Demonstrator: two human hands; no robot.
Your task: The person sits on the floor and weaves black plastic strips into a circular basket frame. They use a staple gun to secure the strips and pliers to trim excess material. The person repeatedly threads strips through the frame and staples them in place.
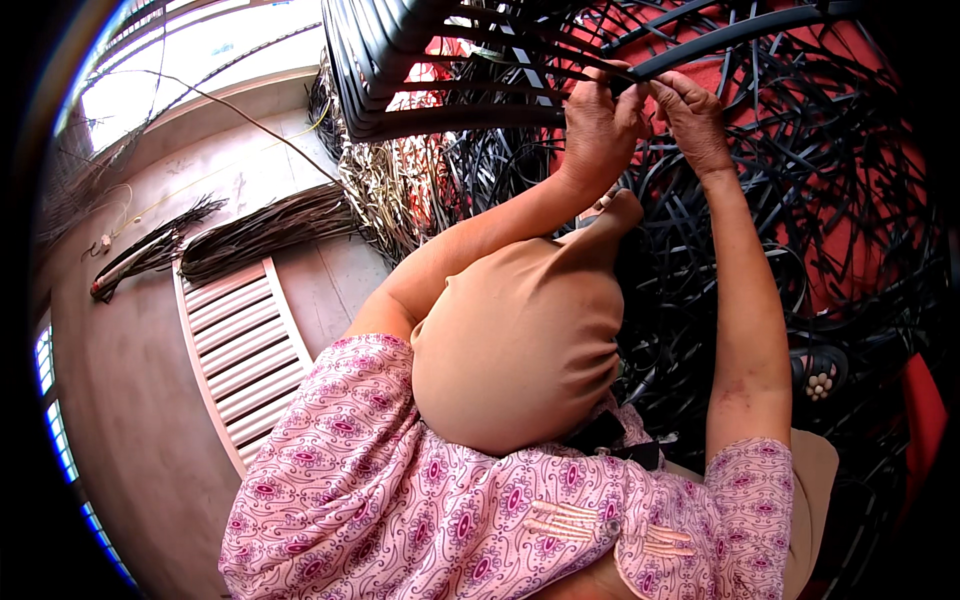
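Observation:
A half-woven basket (375,70) of flat black plastic strips leans in from the top, left of centre, its loose strip ends reaching toward my hands. My left hand (600,130) is closed, thumb and fingers pinching a black strip at the basket's right side. Close beside it, my right hand (690,115) pinches a wide black strip (750,38) that arcs away to the upper right. The fingertips of both hands nearly meet, and the exact spot where the strips cross is partly hidden by them.
Tangled black strips (700,270) cover a red sheet (835,255) on the right and below my hands. Bundles of strips (270,230) lie on the left, near a white slatted panel (245,350). A dark sandal (820,372) rests at right. My bent knee (520,340) sits between my arms.

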